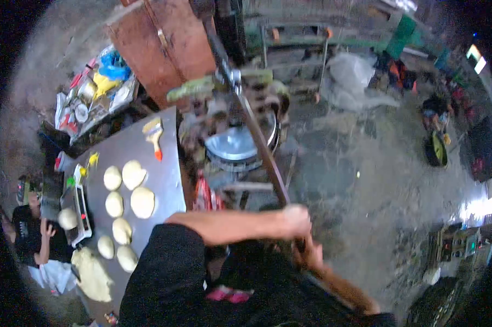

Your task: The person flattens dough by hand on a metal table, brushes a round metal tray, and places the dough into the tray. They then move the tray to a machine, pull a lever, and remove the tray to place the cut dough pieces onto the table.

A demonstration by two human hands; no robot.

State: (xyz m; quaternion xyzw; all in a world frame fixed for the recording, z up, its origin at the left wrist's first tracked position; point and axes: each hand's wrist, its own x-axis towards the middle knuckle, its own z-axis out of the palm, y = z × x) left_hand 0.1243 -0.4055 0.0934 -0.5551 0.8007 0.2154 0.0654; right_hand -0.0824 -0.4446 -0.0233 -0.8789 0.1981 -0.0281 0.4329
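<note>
Both my hands are wrapped around a long dark bar point(265, 155) that slants up and left from my body. My left hand point(296, 220) grips it higher up, with that arm stretched across from the left. Just below, close to it, my right hand point(310, 254) is closed on the lower end. Farther up, the bar carries a shiny metal fitting point(234, 76). Under the bar sits a round metal pan point(232, 144) within blurred machinery, partly covered by the bar.
Left of me, a metal table point(167, 147) bears several dough balls point(142, 203), a brush point(154, 136), a dough slab point(92, 275) and a scale point(81, 215). A co-worker's hand point(47, 229) is near the scale. Another person point(435, 111) is far right by a dark basin point(436, 150).
</note>
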